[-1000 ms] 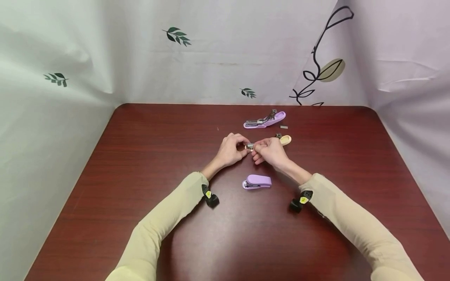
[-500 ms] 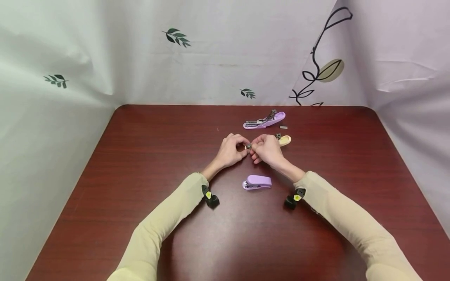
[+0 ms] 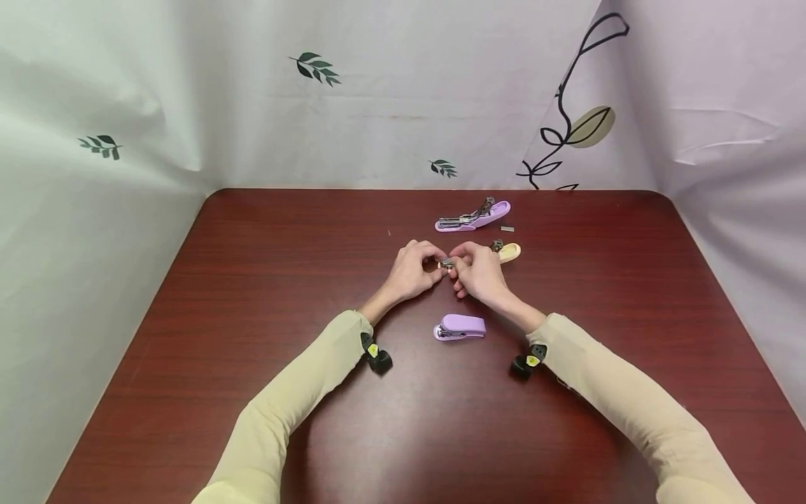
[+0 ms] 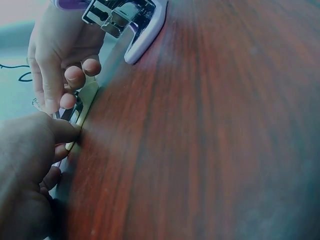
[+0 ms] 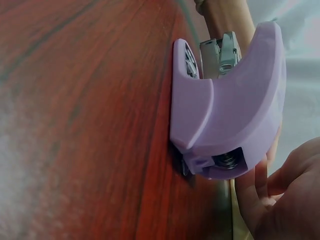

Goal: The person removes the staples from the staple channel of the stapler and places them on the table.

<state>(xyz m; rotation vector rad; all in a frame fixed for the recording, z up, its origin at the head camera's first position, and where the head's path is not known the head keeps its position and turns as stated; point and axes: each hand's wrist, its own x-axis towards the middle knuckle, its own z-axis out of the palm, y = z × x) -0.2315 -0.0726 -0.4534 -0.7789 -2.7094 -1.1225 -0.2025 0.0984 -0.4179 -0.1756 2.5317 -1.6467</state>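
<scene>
A pale yellow stapler (image 3: 510,253) lies folded open on the table, partly hidden by both hands. My left hand (image 3: 412,271) grips its front end between thumb and fingers; the left wrist view shows the thumb against the yellow base (image 4: 89,97). My right hand (image 3: 483,276) pinches a small silvery staple strip (image 3: 446,262) over the stapler's metal channel, its fingertips close to those of the left. Most of the strip is hidden by the fingers. Nearer my body stands a purple stapler (image 3: 462,327), large in the right wrist view.
Behind the hands lies a second purple stapler (image 3: 475,218), opened out with its metal rail showing. A loose staple strip (image 3: 507,229) rests on the wooden table (image 3: 283,231) beside it. White patterned cloth (image 3: 378,105) hangs around the table.
My right hand has shifted slightly left, closer to the left hand, and the silvery strip has come lower and is more covered. The left hand keeps its hold.
</scene>
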